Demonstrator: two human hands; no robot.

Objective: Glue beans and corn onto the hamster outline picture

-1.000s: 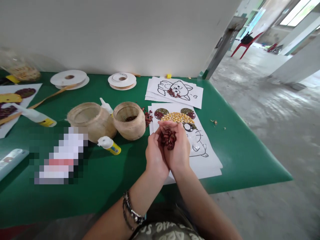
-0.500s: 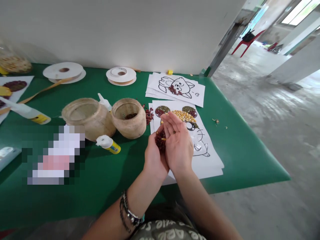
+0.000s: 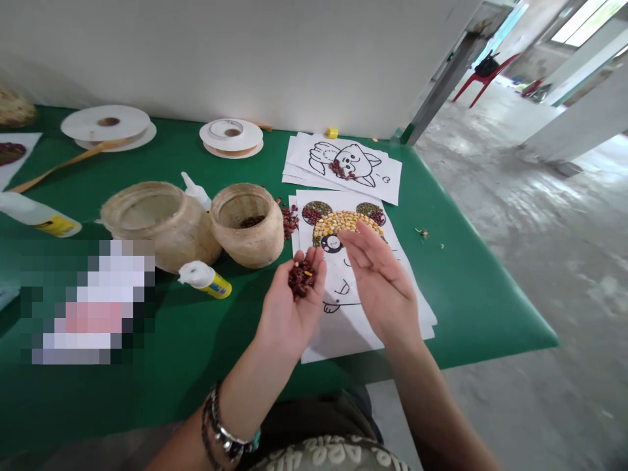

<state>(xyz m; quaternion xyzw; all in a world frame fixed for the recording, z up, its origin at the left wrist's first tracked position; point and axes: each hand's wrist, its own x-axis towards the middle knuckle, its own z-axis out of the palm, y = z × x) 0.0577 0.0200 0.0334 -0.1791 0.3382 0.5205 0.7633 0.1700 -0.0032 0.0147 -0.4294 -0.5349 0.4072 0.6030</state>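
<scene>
My left hand (image 3: 292, 301) is palm up and cupped around a small heap of dark red beans (image 3: 301, 279), with a few yellow bits among them. My right hand (image 3: 383, 284) is apart from it, fingers stretched out, palm turned toward the left hand and holding nothing. Beneath both lies a sheet with an animal drawing (image 3: 343, 333), its ears filled with green and red beans and its forehead with yellow corn kernels (image 3: 343, 222). Left of the sheet stands a small round pot (image 3: 255, 242) with dark beans inside. Loose red beans (image 3: 290, 221) lie between pot and sheet.
A larger pot (image 3: 191, 242), a glue bottle (image 3: 209, 280) and more glue bottles stand left on the green table (image 3: 206, 366). Two ribbon spools (image 3: 230, 140) sit by the wall. A second drawing (image 3: 387, 186) lies behind. The table edge runs along the right.
My hands have come apart: the left moved left with the beans, and the right moved right and opened away. More of the animal drawing now shows between them.
</scene>
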